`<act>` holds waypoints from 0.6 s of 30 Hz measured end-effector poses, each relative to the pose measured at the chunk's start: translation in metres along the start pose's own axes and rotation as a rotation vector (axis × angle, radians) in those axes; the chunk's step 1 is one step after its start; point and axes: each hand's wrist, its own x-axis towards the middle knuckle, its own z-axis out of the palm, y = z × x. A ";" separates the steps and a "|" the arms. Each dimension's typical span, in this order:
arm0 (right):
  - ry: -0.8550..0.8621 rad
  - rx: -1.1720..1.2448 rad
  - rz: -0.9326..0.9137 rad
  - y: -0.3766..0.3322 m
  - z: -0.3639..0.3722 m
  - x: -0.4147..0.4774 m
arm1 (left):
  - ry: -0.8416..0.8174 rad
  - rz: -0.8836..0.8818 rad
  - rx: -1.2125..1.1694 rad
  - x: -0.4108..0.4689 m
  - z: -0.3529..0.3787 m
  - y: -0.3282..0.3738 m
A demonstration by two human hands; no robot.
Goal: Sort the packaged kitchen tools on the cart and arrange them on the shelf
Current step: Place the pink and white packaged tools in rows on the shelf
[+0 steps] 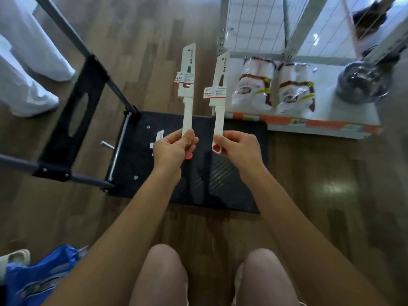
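Wood-plank flooring runs under a black flat cart, which stands just beside a low white metal shelf with an orange price strip along its front edge. My left grip is clenched round the handle of a white-handled knife in a white card sleeve. My right grip grasps the handle of a second sleeved white knife. Both knives stand upright, near each other but apart, above the cart deck.

I judge this to be the sorting step: the two look like a matching pair, held up for comparison. Next they should go onto the shelf together, on bare board clear of the two white printed bags and the plastic-wrapped steel bowl. A small white packaged item lies on the cart, partly hidden behind my left grip, and waits its turn.
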 end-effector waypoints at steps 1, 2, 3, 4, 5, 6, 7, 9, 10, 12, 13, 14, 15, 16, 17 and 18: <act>0.013 0.000 -0.007 -0.021 -0.010 -0.012 | -0.010 -0.006 -0.004 -0.016 0.005 0.019; 0.026 0.002 -0.013 -0.043 -0.020 -0.024 | -0.015 -0.011 -0.012 -0.032 0.010 0.038; 0.039 0.000 -0.021 -0.063 -0.029 -0.035 | -0.018 -0.013 -0.023 -0.047 0.014 0.056; 0.051 -0.005 -0.028 -0.083 -0.038 -0.047 | -0.023 -0.010 -0.036 -0.061 0.018 0.075; 0.057 -0.016 -0.040 -0.103 -0.048 -0.059 | -0.030 -0.005 -0.045 -0.076 0.022 0.092; 0.059 -0.025 -0.052 -0.122 -0.058 -0.071 | -0.040 0.002 -0.046 -0.091 0.026 0.110; 0.061 -0.033 -0.063 -0.140 -0.068 -0.085 | -0.051 0.009 -0.044 -0.106 0.030 0.127; 0.057 -0.021 -0.078 -0.174 -0.090 -0.110 | -0.068 0.020 -0.035 -0.137 0.039 0.159; 0.056 -0.003 -0.082 -0.188 -0.101 -0.122 | -0.074 0.023 -0.025 -0.153 0.044 0.173; 0.062 0.015 -0.093 -0.213 -0.123 -0.146 | -0.096 0.030 -0.017 -0.184 0.055 0.200; 0.063 0.024 -0.100 -0.222 -0.135 -0.158 | -0.112 0.038 -0.021 -0.201 0.060 0.210; 0.063 0.036 -0.111 -0.229 -0.146 -0.170 | -0.127 0.047 -0.023 -0.216 0.066 0.218; 0.065 0.046 -0.120 -0.234 -0.158 -0.180 | -0.142 0.058 -0.020 -0.230 0.072 0.224; 0.070 0.055 -0.128 -0.238 -0.169 -0.190 | -0.157 0.068 -0.014 -0.244 0.078 0.228; 0.078 0.058 -0.130 -0.241 -0.179 -0.199 | -0.170 0.073 -0.014 -0.257 0.084 0.231; 0.085 0.061 -0.132 -0.243 -0.189 -0.207 | -0.179 0.073 -0.023 -0.269 0.091 0.233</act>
